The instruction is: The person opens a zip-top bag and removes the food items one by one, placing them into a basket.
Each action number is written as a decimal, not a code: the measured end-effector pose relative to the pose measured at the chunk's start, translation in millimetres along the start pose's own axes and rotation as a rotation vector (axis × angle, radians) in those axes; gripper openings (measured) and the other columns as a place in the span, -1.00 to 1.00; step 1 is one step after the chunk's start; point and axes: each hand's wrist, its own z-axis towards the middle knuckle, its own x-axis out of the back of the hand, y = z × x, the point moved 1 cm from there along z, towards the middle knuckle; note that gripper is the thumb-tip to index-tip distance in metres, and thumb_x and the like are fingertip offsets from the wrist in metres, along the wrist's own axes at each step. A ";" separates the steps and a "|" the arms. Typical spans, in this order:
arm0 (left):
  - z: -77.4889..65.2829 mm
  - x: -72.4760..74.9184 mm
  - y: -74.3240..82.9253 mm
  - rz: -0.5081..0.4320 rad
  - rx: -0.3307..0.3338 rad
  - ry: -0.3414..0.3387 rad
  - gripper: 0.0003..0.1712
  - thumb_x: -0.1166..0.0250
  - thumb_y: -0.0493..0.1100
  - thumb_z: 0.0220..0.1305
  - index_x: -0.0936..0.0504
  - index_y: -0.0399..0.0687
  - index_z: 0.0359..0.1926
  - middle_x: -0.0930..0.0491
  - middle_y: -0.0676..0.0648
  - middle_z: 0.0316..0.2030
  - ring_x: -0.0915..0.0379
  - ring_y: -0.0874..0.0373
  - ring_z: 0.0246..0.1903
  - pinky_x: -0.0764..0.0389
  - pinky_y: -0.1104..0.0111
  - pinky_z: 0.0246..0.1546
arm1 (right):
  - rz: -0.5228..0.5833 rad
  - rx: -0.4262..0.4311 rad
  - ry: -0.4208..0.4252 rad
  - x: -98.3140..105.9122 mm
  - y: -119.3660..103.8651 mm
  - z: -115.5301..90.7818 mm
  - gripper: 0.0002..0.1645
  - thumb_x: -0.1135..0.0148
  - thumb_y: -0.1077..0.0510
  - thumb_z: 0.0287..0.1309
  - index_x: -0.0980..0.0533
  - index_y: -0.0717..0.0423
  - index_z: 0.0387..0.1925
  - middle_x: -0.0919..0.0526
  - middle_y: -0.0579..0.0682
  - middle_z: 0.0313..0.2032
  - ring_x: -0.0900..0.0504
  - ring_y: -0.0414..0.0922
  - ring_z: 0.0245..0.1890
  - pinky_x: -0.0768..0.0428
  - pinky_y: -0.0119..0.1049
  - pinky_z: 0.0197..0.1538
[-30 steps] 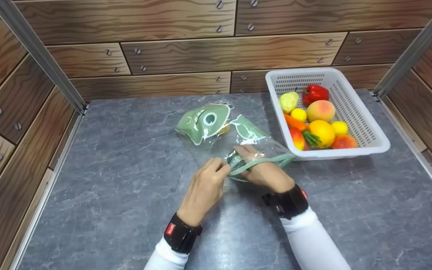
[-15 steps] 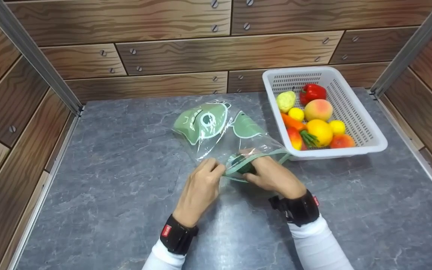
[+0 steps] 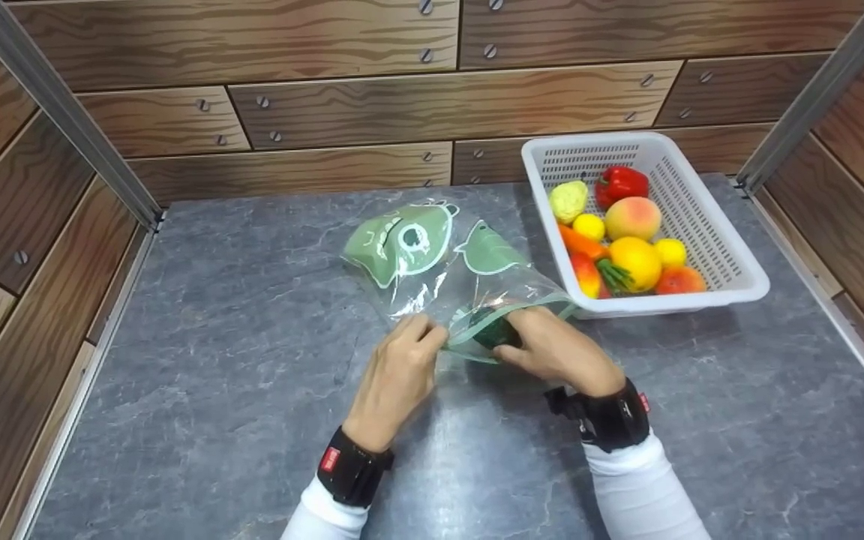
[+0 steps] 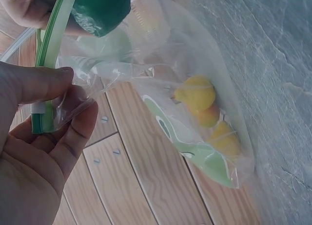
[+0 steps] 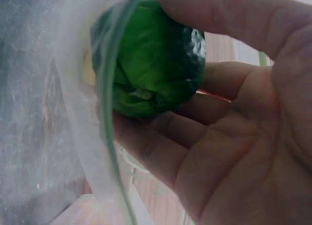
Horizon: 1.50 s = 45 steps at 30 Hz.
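A clear zip bag [image 3: 432, 289] with green dinosaur prints lies on the table, its green-edged mouth facing me. My left hand [image 3: 402, 360] pinches the zip edge at the left corner of that mouth, thumb over fingers in the left wrist view. Reaching into the opening, my right hand [image 3: 563, 349] grips a glossy green bell pepper [image 5: 151, 59], thumb on one side and fingers on the other. The zip strip crosses in front of the pepper in the right wrist view. Deeper in the bag are a yellow pear [image 4: 197, 92] and other yellow-orange fruit [image 4: 224, 139].
At the back right, a white perforated basket [image 3: 728, 225] holds a red bell pepper [image 3: 622, 186], a peach [image 3: 633, 217], an orange [image 3: 634, 264], a carrot [image 3: 580, 244] and several other fruits. The bag's right corner reaches the basket. Wood-patterned walls [image 3: 342, 112] enclose the grey table [image 3: 214, 360].
My right hand has drawn back from deeper inside the bag toward its mouth, moving right and nearer me with the green bell pepper. My left hand keeps its pinch on the bag's edge.
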 end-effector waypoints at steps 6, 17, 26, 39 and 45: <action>0.0 0.0 0.9 0.002 0.002 -0.006 -0.79 -0.35 -0.55 0.12 -0.66 -0.17 -0.35 -0.56 -0.03 -0.38 -0.50 0.15 -0.40 -0.64 0.47 -0.37 | -0.004 0.004 -0.027 7.9 -1.3 -4.6 -0.80 -0.43 0.22 0.16 -0.57 0.20 -0.23 -0.64 0.01 -0.36 -0.55 -0.10 -0.39 -0.61 -0.20 -0.29; -0.4 -1.2 1.1 -0.006 -0.004 0.002 -0.77 -0.33 -0.57 0.12 -0.63 -0.17 -0.39 -0.54 -0.03 -0.37 -0.50 0.14 -0.39 -0.65 0.46 -0.35 | 0.000 0.108 0.032 29.9 -1.1 -21.9 -0.70 -0.48 0.22 0.11 -0.59 0.16 -0.13 -0.71 0.00 -0.27 -0.59 -0.09 -0.32 -0.63 -0.20 -0.24; -1.0 -1.3 1.5 -0.010 0.007 -0.009 -0.79 -0.34 -0.55 0.15 -0.64 -0.18 -0.37 -0.55 -0.03 -0.37 -0.50 0.15 -0.38 -0.65 0.48 -0.34 | 0.095 0.082 -0.005 48.3 8.5 -38.7 -0.32 -0.47 0.18 0.15 -0.51 0.23 0.30 -0.72 0.15 0.08 -0.67 -0.03 -0.12 -0.69 -0.01 -0.01; -1.2 -1.9 1.7 -0.016 0.010 -0.022 -0.80 -0.34 -0.54 0.15 -0.66 -0.18 -0.35 -0.58 -0.04 -0.35 -0.52 0.14 -0.35 -0.66 0.48 -0.29 | 0.174 0.110 0.176 70.0 23.4 -58.2 -0.31 -0.53 0.24 0.09 -0.56 0.20 0.28 -0.75 0.10 0.02 -0.63 -0.14 -0.20 -0.67 -0.33 -0.08; -1.8 -3.1 2.5 0.000 -0.003 -0.013 -0.80 -0.34 -0.53 0.15 -0.64 -0.18 -0.36 -0.54 -0.02 -0.37 -0.47 0.16 -0.39 -0.63 0.48 -0.36 | 0.190 0.092 0.292 76.2 31.7 -63.9 -0.31 -0.56 0.30 0.03 -0.58 0.21 0.26 -0.74 0.16 0.04 -0.66 -0.17 -0.14 -0.62 -0.53 -0.03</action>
